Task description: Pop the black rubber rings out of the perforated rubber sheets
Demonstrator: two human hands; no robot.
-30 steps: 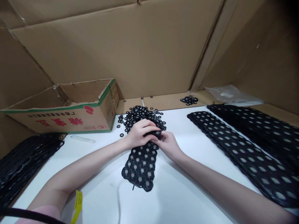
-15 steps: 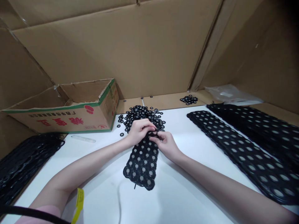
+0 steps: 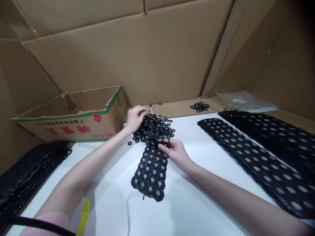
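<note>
A black strip (image 3: 150,172) dotted with pale round spots lies on the white table, its far end running up to a pile of small black rings (image 3: 157,126). My right hand (image 3: 176,150) pinches the upper right edge of this strip between thumb and fingers. At the pile's left rear edge is my left hand (image 3: 137,118), its thumb and fingertips drawn together; whatever is between them is too small to make out.
An open cardboard box (image 3: 73,127) stands at the left, with stacked black strips (image 3: 31,167) in front. Long dotted strips (image 3: 248,157) lie at the right. Behind are a small ring heap (image 3: 199,106), a plastic bag (image 3: 242,100) and cardboard walls (image 3: 167,59).
My left hand has left the strip beside my right hand and moved up and left to the back of the ring pile. My right hand stays at the strip.
</note>
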